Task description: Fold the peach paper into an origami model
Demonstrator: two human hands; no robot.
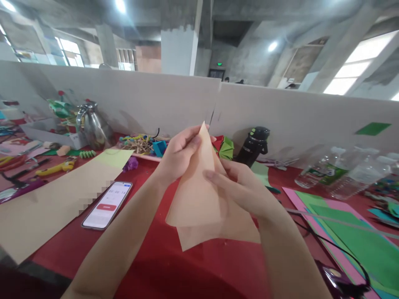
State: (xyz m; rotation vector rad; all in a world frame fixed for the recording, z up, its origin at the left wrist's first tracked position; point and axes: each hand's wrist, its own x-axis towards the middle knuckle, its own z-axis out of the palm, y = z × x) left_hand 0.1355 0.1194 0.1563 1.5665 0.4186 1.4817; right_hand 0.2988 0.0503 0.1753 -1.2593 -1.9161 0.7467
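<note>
A peach sheet of paper [199,195], folded into a triangle with its tip up, is held above the red table [149,257]. My left hand [179,155] pinches the paper near its upper tip. On the paper's right side, my right hand [240,187] grips it with the thumb lying across the front face. Both hands are closed on the paper.
A phone [107,204] with a lit timer screen lies on the left beside a long tan sheet [46,203]. Green and pink sheets [358,241] lie right. A black bottle [254,145], clear bottles [343,174], a metal kettle [93,126] and craft scraps line the partition.
</note>
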